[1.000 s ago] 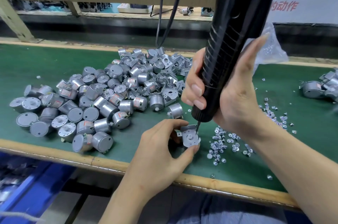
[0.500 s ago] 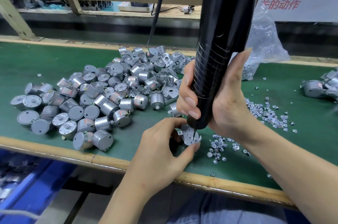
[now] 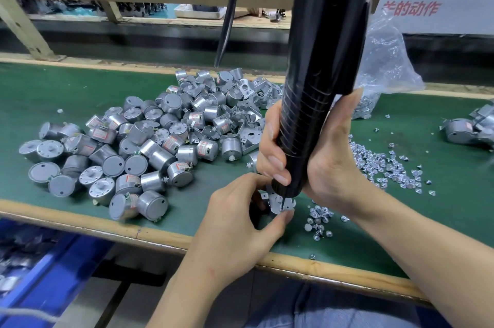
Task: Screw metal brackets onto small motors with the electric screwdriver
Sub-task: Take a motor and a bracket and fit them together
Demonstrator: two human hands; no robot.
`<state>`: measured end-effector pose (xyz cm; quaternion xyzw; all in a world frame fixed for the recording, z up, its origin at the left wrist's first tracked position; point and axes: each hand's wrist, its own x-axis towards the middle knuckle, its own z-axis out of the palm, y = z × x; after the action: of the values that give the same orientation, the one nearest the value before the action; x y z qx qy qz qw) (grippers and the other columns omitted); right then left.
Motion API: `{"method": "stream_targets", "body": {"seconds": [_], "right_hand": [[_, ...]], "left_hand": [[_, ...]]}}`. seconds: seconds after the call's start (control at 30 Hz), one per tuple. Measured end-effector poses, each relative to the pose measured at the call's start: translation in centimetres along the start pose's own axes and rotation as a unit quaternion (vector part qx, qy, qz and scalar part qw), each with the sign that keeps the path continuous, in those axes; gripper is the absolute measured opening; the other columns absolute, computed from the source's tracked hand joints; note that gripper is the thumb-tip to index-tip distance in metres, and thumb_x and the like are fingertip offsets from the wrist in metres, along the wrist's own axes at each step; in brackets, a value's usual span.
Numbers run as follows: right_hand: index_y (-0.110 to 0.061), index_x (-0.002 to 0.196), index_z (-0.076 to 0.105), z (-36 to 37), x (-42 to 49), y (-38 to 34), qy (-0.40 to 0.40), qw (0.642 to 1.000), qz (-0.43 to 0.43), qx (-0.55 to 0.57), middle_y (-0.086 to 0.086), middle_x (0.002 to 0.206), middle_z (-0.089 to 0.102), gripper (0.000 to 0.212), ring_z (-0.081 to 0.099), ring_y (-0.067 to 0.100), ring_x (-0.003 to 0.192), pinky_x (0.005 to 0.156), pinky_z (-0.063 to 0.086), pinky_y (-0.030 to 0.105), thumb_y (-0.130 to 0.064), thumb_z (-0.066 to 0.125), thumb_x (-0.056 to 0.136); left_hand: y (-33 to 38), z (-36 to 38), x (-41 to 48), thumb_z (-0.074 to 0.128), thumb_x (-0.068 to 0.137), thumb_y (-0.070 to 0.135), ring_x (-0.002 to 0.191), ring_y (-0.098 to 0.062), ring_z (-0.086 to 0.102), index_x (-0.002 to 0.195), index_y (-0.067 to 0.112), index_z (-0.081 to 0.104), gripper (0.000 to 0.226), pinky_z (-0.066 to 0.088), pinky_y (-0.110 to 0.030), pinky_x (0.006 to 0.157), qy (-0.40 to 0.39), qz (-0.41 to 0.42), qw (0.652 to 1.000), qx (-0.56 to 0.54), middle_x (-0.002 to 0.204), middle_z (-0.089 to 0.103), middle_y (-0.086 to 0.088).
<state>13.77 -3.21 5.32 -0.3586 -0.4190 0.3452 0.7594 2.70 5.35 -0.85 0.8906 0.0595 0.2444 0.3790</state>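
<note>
My right hand grips the black electric screwdriver, which stands nearly upright, tilted slightly right at the top. Its bit touches a silver metal bracket that lies on top of a small motor. My left hand holds that motor and bracket between thumb and fingers on the green mat; the motor body is mostly hidden by the hand. A heap of silver motors lies to the left. Loose brackets are piled behind the hands.
Several small screws are scattered on the green mat right of my hands. A clear plastic bag sits at the back right. Assembled motors lie at the far right. A blue bin is below the wooden table edge.
The screwdriver has come lower and its bit now sits further in on the bracket. My left hand stays on the motor. The view has shifted a little to the left.
</note>
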Motion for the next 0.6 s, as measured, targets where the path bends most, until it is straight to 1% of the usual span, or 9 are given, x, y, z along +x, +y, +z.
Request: {"method": "stream_targets", "body": {"seconds": [0.1, 0.23, 0.33, 0.4, 0.5, 0.6], "right_hand": [[-0.020, 0.074, 0.061, 0.09, -0.03, 0.08, -0.004, 1.000, 0.000, 0.006, -0.002, 0.055, 0.051, 0.067, 0.044, 0.009, 0.040, 0.045, 0.036, 0.022, -0.086, 0.050, 0.068], [-0.019, 0.076, 0.058, 0.15, -0.17, 0.24, -0.007, 1.000, -0.001, -0.017, -0.002, 0.055, 0.050, 0.071, 0.043, 0.011, 0.040, 0.047, 0.038, 0.020, -0.089, 0.047, 0.069], [-0.021, 0.077, 0.058, 0.38, -0.30, 0.32, -0.005, 1.000, -0.002, -0.026, -0.003, 0.054, 0.050, 0.071, 0.044, 0.010, 0.040, 0.047, 0.037, 0.019, -0.091, 0.046, 0.069], [-0.022, 0.077, 0.058, 0.48, -0.37, 0.34, -0.003, 1.000, -0.005, -0.027, -0.004, 0.055, 0.050, 0.070, 0.044, 0.010, 0.040, 0.046, 0.037, 0.019, -0.090, 0.045, 0.070], [-0.020, 0.077, 0.058, 0.61, -0.40, 0.37, 0.004, 1.000, -0.004, -0.009, -0.003, 0.054, 0.050, 0.071, 0.044, 0.010, 0.039, 0.045, 0.036, 0.018, -0.090, 0.050, 0.068], [-0.022, 0.073, 0.062, 0.78, -0.29, 0.40, 0.008, 1.000, 0.005, -0.003, -0.002, 0.050, 0.050, 0.071, 0.040, 0.012, 0.035, 0.043, 0.035, 0.017, -0.092, 0.056, 0.062]], "left_hand": [[-0.01, 0.01, 0.02, 0.081, 0.077, 0.033, 0.067, 0.002, 0.054, 0.095, 0.028, 0.058, 0.029, 0.034, -0.005, 0.064, -0.006, -0.008, 1.000, -0.004, 0.076, 0.056, 0.023], [0.08, -0.03, 0.01, 0.081, 0.076, 0.034, 0.065, 0.002, 0.053, 0.091, 0.036, 0.052, 0.032, 0.033, -0.005, 0.061, -0.006, -0.003, 1.000, -0.002, 0.071, 0.053, 0.024], [0.08, -0.02, -0.08, 0.081, 0.073, 0.035, 0.069, 0.005, 0.053, 0.092, 0.041, 0.049, 0.038, 0.034, -0.005, 0.063, -0.018, -0.001, 1.000, 0.009, 0.077, 0.055, 0.028], [-0.09, 0.12, -0.13, 0.078, 0.077, 0.033, 0.071, 0.004, 0.053, 0.092, 0.040, 0.048, 0.035, 0.034, -0.007, 0.062, -0.025, -0.006, 1.000, 0.017, 0.076, 0.056, 0.026], [-0.28, 0.32, -0.18, 0.077, 0.079, 0.032, 0.078, -0.001, 0.058, 0.095, 0.036, 0.051, 0.030, 0.038, -0.011, 0.065, -0.031, -0.021, 0.999, 0.010, 0.081, 0.061, 0.020], [-0.35, 0.38, -0.22, 0.078, 0.079, 0.028, 0.073, 0.005, 0.054, 0.094, 0.039, 0.049, 0.035, 0.034, -0.006, 0.064, -0.026, -0.018, 0.999, 0.014, 0.078, 0.057, 0.027]]}}
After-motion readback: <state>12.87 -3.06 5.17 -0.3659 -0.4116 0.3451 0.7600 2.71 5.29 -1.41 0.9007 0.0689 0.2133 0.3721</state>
